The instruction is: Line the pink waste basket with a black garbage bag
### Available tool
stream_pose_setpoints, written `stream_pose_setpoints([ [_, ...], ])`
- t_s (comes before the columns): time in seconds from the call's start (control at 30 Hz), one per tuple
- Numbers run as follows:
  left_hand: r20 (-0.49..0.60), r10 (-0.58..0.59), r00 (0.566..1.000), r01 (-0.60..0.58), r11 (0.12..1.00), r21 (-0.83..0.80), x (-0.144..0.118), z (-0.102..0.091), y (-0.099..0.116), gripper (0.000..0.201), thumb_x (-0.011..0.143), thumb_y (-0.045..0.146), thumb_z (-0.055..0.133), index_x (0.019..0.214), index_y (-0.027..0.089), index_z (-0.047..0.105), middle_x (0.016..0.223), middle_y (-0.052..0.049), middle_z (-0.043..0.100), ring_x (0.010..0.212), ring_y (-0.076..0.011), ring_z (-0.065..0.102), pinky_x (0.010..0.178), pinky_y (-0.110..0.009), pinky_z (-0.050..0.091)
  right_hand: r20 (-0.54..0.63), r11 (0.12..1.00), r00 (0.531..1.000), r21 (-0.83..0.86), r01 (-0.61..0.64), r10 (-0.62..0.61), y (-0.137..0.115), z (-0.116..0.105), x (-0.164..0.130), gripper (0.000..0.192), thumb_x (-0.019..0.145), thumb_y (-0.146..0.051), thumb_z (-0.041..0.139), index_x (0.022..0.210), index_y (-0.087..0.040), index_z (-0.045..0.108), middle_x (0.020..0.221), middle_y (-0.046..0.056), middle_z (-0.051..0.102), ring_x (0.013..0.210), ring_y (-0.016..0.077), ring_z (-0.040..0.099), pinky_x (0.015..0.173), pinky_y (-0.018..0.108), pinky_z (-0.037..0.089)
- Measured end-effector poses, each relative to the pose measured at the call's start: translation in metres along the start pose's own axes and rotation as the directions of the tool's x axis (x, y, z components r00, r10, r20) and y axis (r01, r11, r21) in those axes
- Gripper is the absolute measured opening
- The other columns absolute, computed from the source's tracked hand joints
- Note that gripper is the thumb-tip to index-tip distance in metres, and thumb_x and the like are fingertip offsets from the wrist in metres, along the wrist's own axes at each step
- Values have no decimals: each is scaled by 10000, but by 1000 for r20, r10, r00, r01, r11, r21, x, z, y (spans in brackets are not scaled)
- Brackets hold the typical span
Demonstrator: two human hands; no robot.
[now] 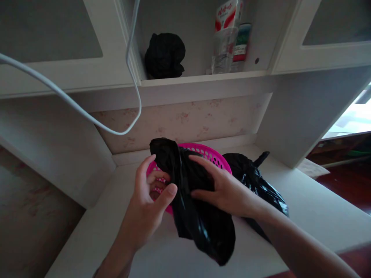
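Note:
A black plastic bag [208, 227] hangs loosely over the front of a pink perforated basket [216, 155] on the white surface. My right hand [223, 185] reaches in from the right and grips the bag's upper folds; its index finger and thumb show, the other fingertips are hidden. To the left of the bag, my left hand [153, 200] is open, its fingers curved and apart, with the thumb tip close to the bag's edge. Beside the basket on the right lies another black plastic bag [269, 191], partly covered by my right forearm.
A white cable [87, 114] loops down at the upper left. On the shelf above sit a crumpled black bundle [165, 56], a clear plastic bottle [226, 40] and a green-and-red container [241, 42]. White cabinet panels [295, 108] enclose the sides.

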State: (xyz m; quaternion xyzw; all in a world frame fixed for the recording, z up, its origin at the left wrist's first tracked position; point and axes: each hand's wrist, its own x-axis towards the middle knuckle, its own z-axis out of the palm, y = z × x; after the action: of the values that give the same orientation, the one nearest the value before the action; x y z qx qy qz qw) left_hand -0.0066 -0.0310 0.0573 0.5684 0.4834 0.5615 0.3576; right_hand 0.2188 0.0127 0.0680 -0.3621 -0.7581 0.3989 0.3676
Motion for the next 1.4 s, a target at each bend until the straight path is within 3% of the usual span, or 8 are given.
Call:
stream_pose_setpoints([
  [0.1,46,-47,998,41,993,114,-3,3,-4,809,841,534,810,1505,301,410,1075,-40,703,865,-191,703,709,-283,574,122,976,992,-212,55,-30,-3,5,0,726,844,-208,750,1525,-310,520,1285,49,745,1054,253,745,943,407,588],
  [0.2,61,-20,998,11,990,137,-4,-2,-9,594,892,444,780,1415,300,538,1033,-31,733,922,-187,713,761,-263,577,38,973,997,-220,67,-61,-3,0,0,630,859,-301,779,1460,-304,592,1274,53,747,1031,258,743,916,409,603],
  [0.37,-197,-49,979,26,992,-120,-20,-22,-29,499,842,367,843,1293,331,634,1070,8,739,867,-139,684,718,-194,558,-254,966,957,247,-78,142,15,-18,-11,540,818,-409,847,1326,-330,683,1137,26,784,968,243,763,782,345,657],
  [0.5,-163,-235,958,181,939,-292,-44,-32,-48,621,800,357,874,1354,393,595,1079,11,733,790,-154,671,635,-223,576,-376,800,853,595,-78,362,34,-22,-32,738,667,-332,969,1349,-326,685,1091,25,806,927,237,783,786,329,682],
  [0.7,-203,-366,908,248,861,-444,-59,-29,-70,820,743,282,888,1445,500,526,1150,23,706,737,-138,630,613,-238,573,-431,677,726,733,-66,536,62,-15,-44,880,569,-300,1014,1376,-291,661,1090,46,817,957,265,793,815,352,689],
  [0.93,-196,-452,870,316,818,-481,-41,-27,-108,796,628,248,947,1362,322,649,1260,-48,733,1079,-259,695,820,-313,600,-434,628,719,778,-5,544,90,-19,-38,681,627,-289,975,1258,-302,718,1058,15,815,878,202,785,685,251,639],
  [1.1,-61,-484,873,411,798,-440,-38,-25,-123,535,638,204,909,1154,225,768,1101,-68,792,953,-258,719,726,-308,572,-356,606,752,792,-73,555,115,-25,-30,483,676,-396,922,1114,-268,762,995,21,814,835,211,771,650,285,612],
  [1.4,-184,-474,861,347,813,-467,-9,-49,-109,396,642,301,832,1028,232,779,1054,-51,797,962,-260,714,733,-316,557,-497,763,719,642,-73,487,130,-53,-15,324,758,-516,874,943,-269,776,1061,-12,775,977,139,698,770,169,547],
])
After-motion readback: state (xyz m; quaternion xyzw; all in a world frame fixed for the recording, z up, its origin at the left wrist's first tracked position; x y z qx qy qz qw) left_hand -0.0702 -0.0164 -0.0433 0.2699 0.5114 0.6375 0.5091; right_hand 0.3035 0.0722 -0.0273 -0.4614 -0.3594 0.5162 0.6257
